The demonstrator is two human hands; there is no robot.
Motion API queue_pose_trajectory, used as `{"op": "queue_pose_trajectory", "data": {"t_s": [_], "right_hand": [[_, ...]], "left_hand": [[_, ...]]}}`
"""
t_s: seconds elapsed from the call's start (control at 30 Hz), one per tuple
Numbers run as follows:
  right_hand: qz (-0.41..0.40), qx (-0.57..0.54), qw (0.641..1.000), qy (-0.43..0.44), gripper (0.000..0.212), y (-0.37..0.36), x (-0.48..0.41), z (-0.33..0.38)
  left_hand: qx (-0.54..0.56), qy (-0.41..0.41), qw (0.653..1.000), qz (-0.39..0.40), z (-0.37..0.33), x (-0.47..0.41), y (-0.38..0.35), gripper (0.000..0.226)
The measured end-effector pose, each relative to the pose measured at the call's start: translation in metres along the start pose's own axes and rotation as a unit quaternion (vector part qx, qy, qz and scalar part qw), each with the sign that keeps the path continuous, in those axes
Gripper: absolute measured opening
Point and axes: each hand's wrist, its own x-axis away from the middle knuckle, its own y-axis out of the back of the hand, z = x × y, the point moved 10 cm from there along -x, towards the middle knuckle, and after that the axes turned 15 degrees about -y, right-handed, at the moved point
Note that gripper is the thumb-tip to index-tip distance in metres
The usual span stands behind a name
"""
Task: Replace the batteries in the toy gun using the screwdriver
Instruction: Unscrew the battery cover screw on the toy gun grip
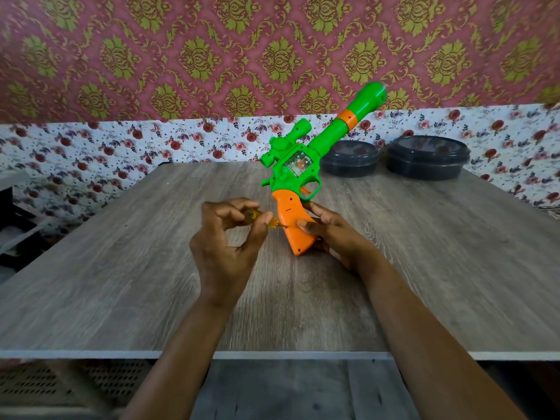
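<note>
A green toy gun (306, 153) with an orange grip stands tilted over the middle of the table, its barrel pointing up and to the right. My right hand (333, 234) grips the orange handle from the right side, thumb across its face. A small screwdriver (257, 218) with a translucent yellow handle is pinched in the fingers of my left hand (224, 237). Its tip touches the left side of the orange grip, about halfway down. No batteries are in view.
The wood-grain table (121, 283) has its front edge close to me. Two dark round lidded containers (351, 159) (427, 157) sit at the back right by the floral wall. Dark clutter lies off the table's left side.
</note>
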Motion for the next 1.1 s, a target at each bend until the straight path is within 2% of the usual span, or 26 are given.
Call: {"op": "queue_pose_trajectory", "data": {"t_s": [0.17, 0.3, 0.47, 0.6, 0.8, 0.97, 1.1], "right_hand": [[-0.002, -0.002, 1.000, 0.003, 0.050, 0.000, 0.000, 0.000], [0.000, -0.007, 1.000, 0.006, 0.046, -0.001, 0.001, 0.001], [-0.004, -0.006, 1.000, 0.000, 0.049, 0.000, 0.001, 0.000], [-0.005, -0.005, 1.000, 0.001, 0.049, 0.000, 0.001, 0.001], [-0.007, 0.002, 1.000, 0.002, 0.049, 0.000, 0.001, 0.000], [-0.004, 0.002, 1.000, 0.002, 0.049, 0.000, 0.002, 0.000], [-0.003, -0.007, 1.000, 0.000, 0.049, 0.000, 0.002, 0.000]], "left_hand": [[-0.026, -0.026, 0.998, 0.043, -0.004, -0.001, -0.006, 0.019], [-0.027, -0.053, 0.995, 0.075, -0.009, -0.002, -0.014, 0.027], [-0.040, -0.067, 0.995, 0.056, -0.011, -0.004, -0.008, 0.028], [-0.024, -0.030, 0.999, 0.026, -0.003, -0.003, -0.002, 0.020], [0.037, 0.043, 0.998, 0.013, 0.006, 0.000, -0.004, 0.030], [0.000, -0.013, 0.998, 0.055, -0.002, -0.004, -0.009, 0.028], [-0.024, -0.058, 0.995, 0.080, -0.010, -0.003, -0.014, 0.036]]}}
